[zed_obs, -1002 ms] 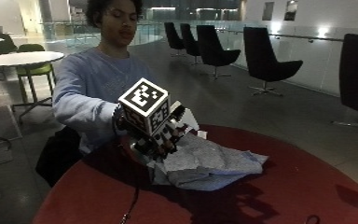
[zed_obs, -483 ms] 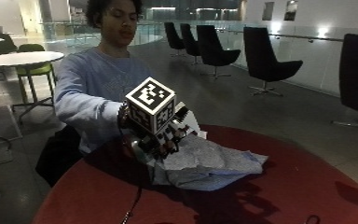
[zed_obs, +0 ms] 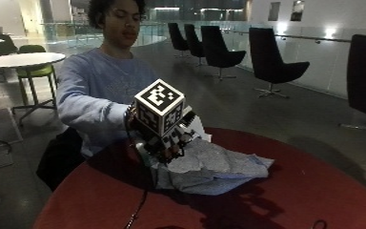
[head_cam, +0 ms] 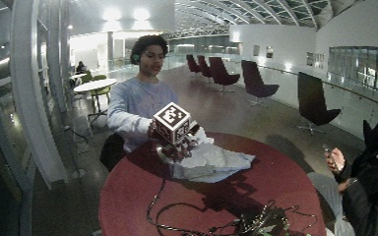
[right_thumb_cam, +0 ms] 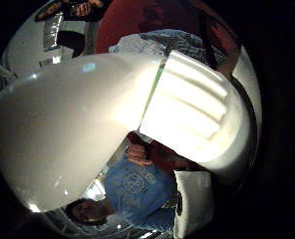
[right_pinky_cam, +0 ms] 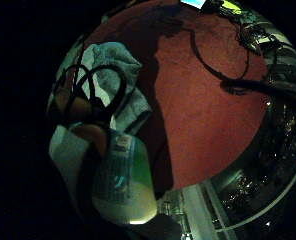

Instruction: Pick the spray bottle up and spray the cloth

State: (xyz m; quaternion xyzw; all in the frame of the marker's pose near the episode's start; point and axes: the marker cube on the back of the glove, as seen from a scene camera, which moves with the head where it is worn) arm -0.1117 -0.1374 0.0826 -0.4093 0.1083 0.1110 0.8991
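Note:
My gloved right hand (zed_obs: 170, 140) grips the spray bottle (right_pinky_cam: 123, 180) and holds it in the air above the near edge of the cloth (zed_obs: 224, 164). The bottle has a clear body with a label and pale green liquid, and my fingers (right_pinky_cam: 95, 135) are curled round its neck. Its white spray head (right_thumb_cam: 87, 124) sits right against the palm, and a part of it (zed_obs: 198, 128) shows behind the hand. The light blue cloth lies crumpled on the red round table (zed_obs: 297, 191), in front of the bottle, and also shows as cloth (right_pinky_cam: 110, 65) and cloth (head_cam: 212, 162).
Black cables (head_cam: 176, 216) trail across the red table (head_cam: 195, 196) from the hand toward its front edge, where a tangle of gear lies. Dark chairs (zed_obs: 272, 62) stand on the floor behind. The table's right half is bare.
The hand with the bottle has shifted slightly to the right over the cloth's edge. The cloth lies as before.

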